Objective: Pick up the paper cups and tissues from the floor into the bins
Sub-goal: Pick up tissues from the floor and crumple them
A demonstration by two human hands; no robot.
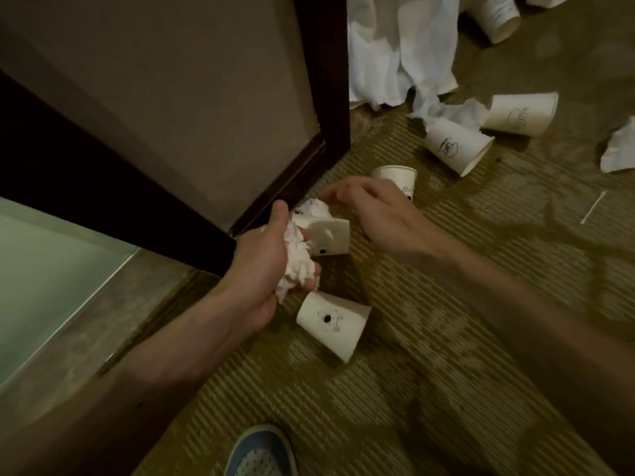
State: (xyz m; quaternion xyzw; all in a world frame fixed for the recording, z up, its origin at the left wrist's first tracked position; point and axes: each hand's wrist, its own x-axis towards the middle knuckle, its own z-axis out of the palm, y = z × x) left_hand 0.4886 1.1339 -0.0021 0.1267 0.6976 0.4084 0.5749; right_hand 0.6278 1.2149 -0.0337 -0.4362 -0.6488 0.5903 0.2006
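My left hand (266, 255) grips a wad of crumpled white tissue (298, 261) just above the carpet. My right hand (374, 211) hovers beside it with fingers loosely bent, holding nothing, over another crumpled tissue (314, 207) by the wall corner. White paper cups lie on their sides: one (330, 235) between my hands, one (335, 324) below my left hand, one (400, 176) partly hidden behind my right hand. Further right lie two more cups (453, 149) (522, 113) and torn tissue (450, 113).
A dark wooden door frame (330, 97) and wall panel stand at the left. A large white tissue heap (398, 53) and another cup (498, 18) lie at the top. A tissue scrap (618, 149) and a thin white stick (592, 207) lie right. My shoe (261, 451) is at the bottom.
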